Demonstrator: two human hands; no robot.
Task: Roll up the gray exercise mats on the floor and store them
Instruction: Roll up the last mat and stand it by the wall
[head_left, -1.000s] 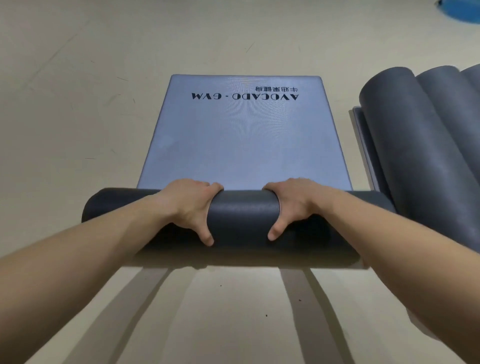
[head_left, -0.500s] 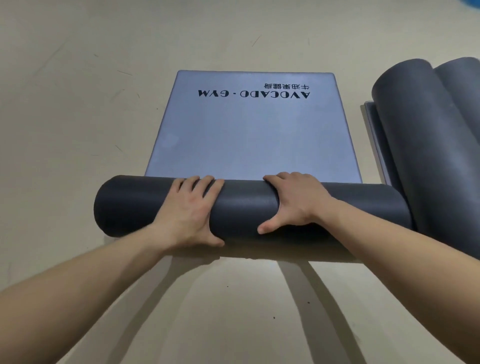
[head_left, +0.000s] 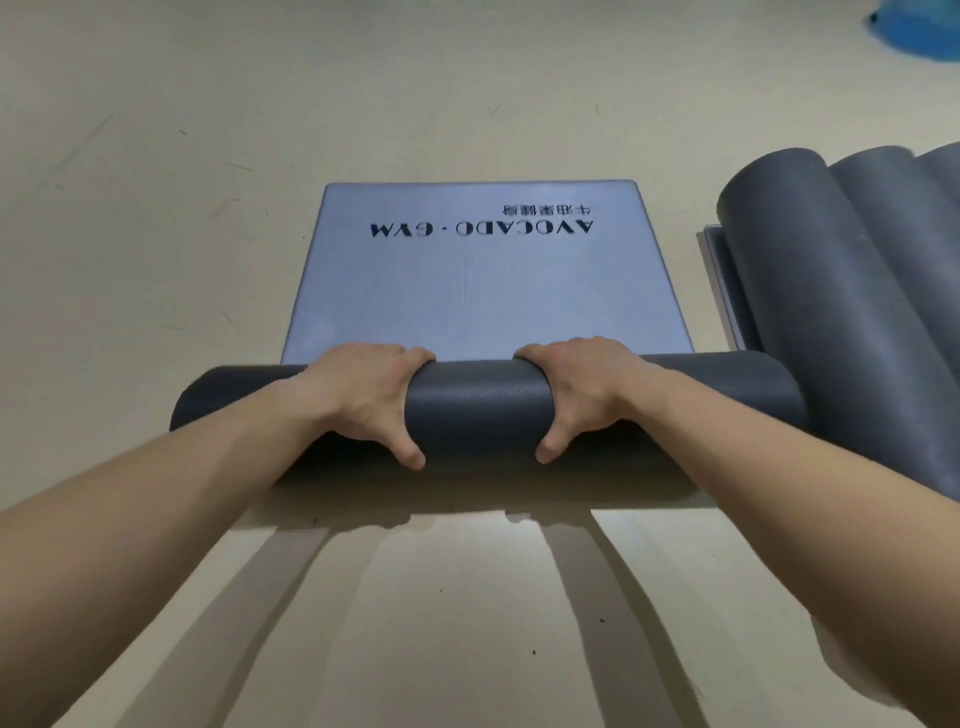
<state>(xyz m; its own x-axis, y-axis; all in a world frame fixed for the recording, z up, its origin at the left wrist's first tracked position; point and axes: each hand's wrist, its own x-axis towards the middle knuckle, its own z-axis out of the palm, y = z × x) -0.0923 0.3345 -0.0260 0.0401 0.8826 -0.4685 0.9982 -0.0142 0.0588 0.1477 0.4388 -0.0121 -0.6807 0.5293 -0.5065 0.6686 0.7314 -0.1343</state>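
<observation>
A gray exercise mat (head_left: 483, 291) lies on the floor ahead of me, its far end flat and printed with black "AVOCADO · GYM" lettering. Its near end is wound into a thick dark roll (head_left: 475, 405) lying crosswise. My left hand (head_left: 363, 397) grips the roll left of centre, fingers curled over the far side and thumb down the near side. My right hand (head_left: 582, 395) grips it the same way right of centre.
Rolled dark gray mats (head_left: 841, 312) lie side by side at the right, on top of a flat mat edge (head_left: 719, 270), close to the right end of my roll. A blue object (head_left: 919, 26) sits at the far right corner. Beige floor (head_left: 156, 208) stretches left and ahead.
My fingers went from lying flat over the top of the roll to curling over its far side. The roll has moved a little farther along the mat, leaving less flat mat showing.
</observation>
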